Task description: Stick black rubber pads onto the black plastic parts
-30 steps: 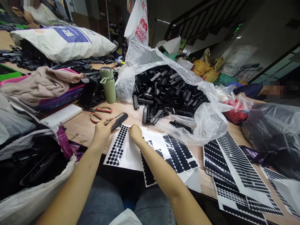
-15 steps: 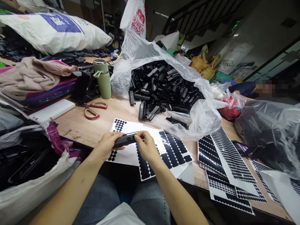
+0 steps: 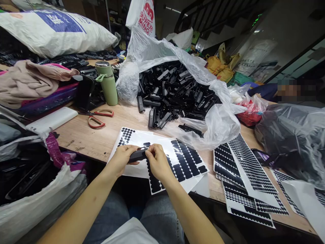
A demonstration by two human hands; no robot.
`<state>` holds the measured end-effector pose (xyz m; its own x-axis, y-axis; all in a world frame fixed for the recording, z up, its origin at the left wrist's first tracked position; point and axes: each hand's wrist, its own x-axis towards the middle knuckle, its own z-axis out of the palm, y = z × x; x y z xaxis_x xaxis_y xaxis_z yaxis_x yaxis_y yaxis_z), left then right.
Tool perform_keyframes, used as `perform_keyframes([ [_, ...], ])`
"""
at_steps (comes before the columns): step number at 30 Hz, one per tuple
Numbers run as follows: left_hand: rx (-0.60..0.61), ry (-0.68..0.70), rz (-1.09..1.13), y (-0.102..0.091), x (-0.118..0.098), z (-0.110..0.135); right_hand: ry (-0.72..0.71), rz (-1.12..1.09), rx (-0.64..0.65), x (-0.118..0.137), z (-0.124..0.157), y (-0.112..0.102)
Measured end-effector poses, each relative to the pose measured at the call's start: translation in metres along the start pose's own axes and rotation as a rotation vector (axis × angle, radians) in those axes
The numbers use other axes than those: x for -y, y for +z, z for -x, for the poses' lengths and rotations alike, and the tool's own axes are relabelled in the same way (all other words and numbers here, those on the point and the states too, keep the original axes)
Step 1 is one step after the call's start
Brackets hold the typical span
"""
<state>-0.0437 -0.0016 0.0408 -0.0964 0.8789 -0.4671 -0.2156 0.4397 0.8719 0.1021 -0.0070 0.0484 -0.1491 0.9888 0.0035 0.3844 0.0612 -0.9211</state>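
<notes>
Toward six o'clock there are two hands, one left hand (image 3: 122,160) and one right hand (image 3: 159,162), with one black part (image 3: 137,155) held between them. At least two sticker sheets (image 3: 186,162) lie beneath; toward four o'clock, at least four patterned sheets (image 3: 254,166) overlap, their exact number unclear. Toward one o'clock, dozens of loose black parts (image 3: 177,89) form one heap. Nine o'clock has one pair of scissors (image 3: 91,113) and one white slab (image 3: 52,120); ten o'clock, one green flask (image 3: 109,87) and one printed sack (image 3: 63,34).
</notes>
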Motion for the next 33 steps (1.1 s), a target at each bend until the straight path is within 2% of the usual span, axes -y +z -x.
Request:
perform_keyframes([
  [14,0.012,-0.011,-0.022,0.000,0.009,0.000,-0.028,0.132,-0.004,-0.006,0.004,0.006],
  [19,0.010,-0.013,-0.011,0.001,0.011,-0.003,-0.072,0.202,-0.074,-0.011,0.007,0.008],
  [21,-0.006,-0.033,-0.007,-0.002,0.014,-0.006,-0.060,0.246,-0.135,-0.017,-0.003,0.008],
  [24,-0.014,-0.088,-0.028,-0.008,0.020,-0.011,0.064,0.359,-0.174,-0.030,-0.032,0.011],
  [28,-0.042,-0.137,-0.031,-0.014,0.028,-0.015,0.228,0.529,-0.049,-0.042,-0.071,0.022],
  [33,-0.062,-0.153,-0.018,-0.016,0.030,-0.019,0.256,0.536,-0.030,-0.045,-0.079,0.029],
])
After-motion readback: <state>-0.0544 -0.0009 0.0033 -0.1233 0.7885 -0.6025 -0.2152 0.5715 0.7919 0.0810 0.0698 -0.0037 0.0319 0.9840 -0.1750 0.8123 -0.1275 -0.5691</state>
